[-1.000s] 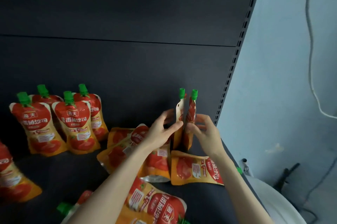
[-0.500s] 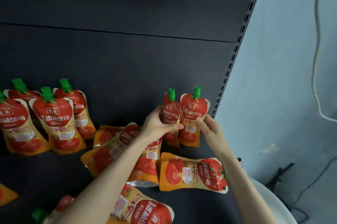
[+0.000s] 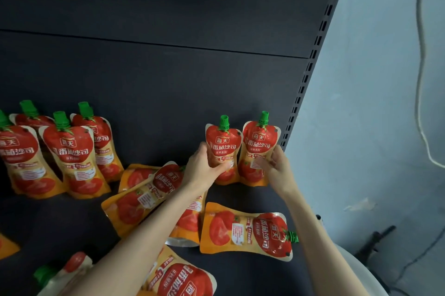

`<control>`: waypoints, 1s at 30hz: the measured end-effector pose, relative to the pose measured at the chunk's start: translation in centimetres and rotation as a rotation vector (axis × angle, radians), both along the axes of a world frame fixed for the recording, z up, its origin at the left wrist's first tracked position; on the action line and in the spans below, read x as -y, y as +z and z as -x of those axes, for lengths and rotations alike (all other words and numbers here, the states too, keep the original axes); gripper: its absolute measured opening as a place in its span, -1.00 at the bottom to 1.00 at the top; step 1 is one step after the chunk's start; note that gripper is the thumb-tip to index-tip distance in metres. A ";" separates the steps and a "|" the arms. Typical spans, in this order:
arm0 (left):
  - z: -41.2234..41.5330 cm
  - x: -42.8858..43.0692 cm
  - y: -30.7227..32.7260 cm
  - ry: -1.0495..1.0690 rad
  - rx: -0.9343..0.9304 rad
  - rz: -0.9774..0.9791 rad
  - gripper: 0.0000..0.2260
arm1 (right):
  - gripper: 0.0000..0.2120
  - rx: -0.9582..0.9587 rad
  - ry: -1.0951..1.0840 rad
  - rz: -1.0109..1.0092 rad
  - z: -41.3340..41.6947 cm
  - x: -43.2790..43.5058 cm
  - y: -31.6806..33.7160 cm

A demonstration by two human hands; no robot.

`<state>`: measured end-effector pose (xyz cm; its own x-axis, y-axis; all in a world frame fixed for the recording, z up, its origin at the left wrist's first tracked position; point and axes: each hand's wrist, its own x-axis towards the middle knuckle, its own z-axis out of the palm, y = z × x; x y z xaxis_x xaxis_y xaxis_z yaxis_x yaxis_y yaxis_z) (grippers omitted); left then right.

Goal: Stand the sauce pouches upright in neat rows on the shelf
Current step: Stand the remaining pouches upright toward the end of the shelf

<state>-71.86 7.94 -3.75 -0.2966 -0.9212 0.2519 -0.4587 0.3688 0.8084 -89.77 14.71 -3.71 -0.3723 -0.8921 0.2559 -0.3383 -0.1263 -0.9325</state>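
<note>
Two red-and-orange sauce pouches with green caps stand upright side by side at the back right of the dark shelf [image 3: 240, 271]. My left hand [image 3: 203, 166] grips the left pouch [image 3: 222, 143] around its middle. My right hand [image 3: 277, 168] holds the right pouch [image 3: 260, 141] at its right edge, fingers over its front. Both labels face me. Several upright pouches [image 3: 69, 153] stand in rows at the back left. More pouches lie flat: one near the front right [image 3: 245, 230], and a loose heap in the middle [image 3: 144, 197].
The shelf's slotted upright [image 3: 310, 64] runs up the right edge, with a pale wall and a hanging cable [image 3: 423, 78] beyond. A white rounded object [image 3: 356, 269] sits below the shelf's right end. Another flat pouch [image 3: 183, 279] lies at the front edge.
The two pouches have been turned from edge-on to label-forward and set down side by side at the back right. Both hands stayed on them.
</note>
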 end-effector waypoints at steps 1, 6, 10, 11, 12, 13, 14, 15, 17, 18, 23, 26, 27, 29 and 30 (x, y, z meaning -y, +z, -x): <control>0.0 0.1 -0.1 -0.048 -0.026 -0.049 -0.53 | -0.67 0.004 0.021 -0.022 0.0 0.0 0.1; -0.1 0.9 -0.3 -0.088 -0.064 -0.043 -0.63 | -0.60 -0.053 -0.008 -0.017 0.2 0.2 -0.4; 0.4 1.0 -0.6 -0.031 -0.068 0.006 -0.61 | -0.60 -0.085 -0.031 -0.002 1.3 0.1 -0.3; 0.4 1.1 -0.6 -0.040 -0.076 -0.003 -0.61 | -0.59 -0.087 -0.021 -0.004 1.7 0.0 -0.2; 0.3 1.2 -0.7 -0.057 -0.083 -0.020 -0.61 | -0.59 -0.088 -0.010 -0.009 2.0 0.0 -0.2; 0.3 1.3 -0.8 -0.076 -0.091 -0.036 -0.61 | -0.59 -0.091 -0.003 -0.019 2.2 0.0 -0.2; 0.3 1.3 -0.8 -0.090 -0.095 -0.046 -0.60 | -0.59 -0.097 0.003 -0.028 2.4 0.1 -0.2; 0.3 1.4 -0.8 -0.097 -0.100 -0.048 -0.60 | -0.59 -0.101 0.008 -0.032 2.5 0.1 -0.1; 0.3 1.5 -0.9 -0.095 -0.105 -0.049 -0.60 | -0.61 -0.102 0.022 -0.037 2.5 0.1 -0.1; 0.3 1.5 -1.0 -0.090 -0.104 -0.048 -0.60 | -0.61 -0.104 0.027 -0.037 2.6 0.0 -0.2; 0.4 1.5 -1.0 -0.093 -0.101 -0.039 -0.62 | -0.64 -0.089 0.004 -0.033 3.0 -0.8 -0.2; 0.2 1.7 -1.1 -0.141 -0.069 -0.069 -0.65 | -0.66 -0.102 0.012 -0.037 2.7 -1.2 -0.2; 0.1 1.9 -1.1 -0.144 -0.058 -0.070 -0.66 | -0.66 -0.100 0.029 -0.039 2.4 -1.2 -0.2; -0.2 2.1 -1.0 -0.136 -0.060 -0.061 -0.67 | -0.67 -0.097 0.061 -0.041 1.7 -1.1 -0.3; -0.2 2.0 -0.9 -0.136 -0.069 -0.056 -0.68 | -0.67 -0.097 0.063 -0.043 1.3 -1.1 -0.4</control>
